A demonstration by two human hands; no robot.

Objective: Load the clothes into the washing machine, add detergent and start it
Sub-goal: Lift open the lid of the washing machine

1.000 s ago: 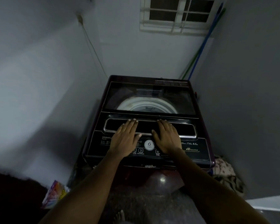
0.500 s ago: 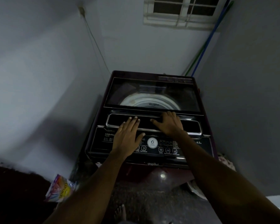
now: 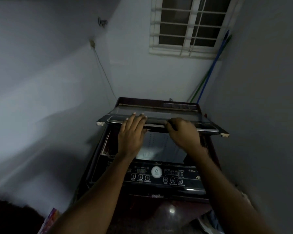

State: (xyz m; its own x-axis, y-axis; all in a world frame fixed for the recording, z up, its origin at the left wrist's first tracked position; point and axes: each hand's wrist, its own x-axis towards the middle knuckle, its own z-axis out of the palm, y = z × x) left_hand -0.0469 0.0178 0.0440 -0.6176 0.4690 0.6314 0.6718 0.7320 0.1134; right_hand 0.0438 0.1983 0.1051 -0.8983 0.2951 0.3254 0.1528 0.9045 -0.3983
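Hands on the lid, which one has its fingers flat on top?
The left hand: its straight fingers lie on top of the raised dark glass washing-machine lid, nails showing. The right hand curls its fingers round the front edge.

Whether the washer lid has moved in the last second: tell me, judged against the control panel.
Yes. The lid has swung up; its front edge, earlier flat just behind the control panel, now stands clear above it.

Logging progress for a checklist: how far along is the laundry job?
Done: lid half raised; no clothes visible in the drum. In hand: left hand and right hand hold the lid's front edge. Left: load clothes, add detergent, press start on the control panel.
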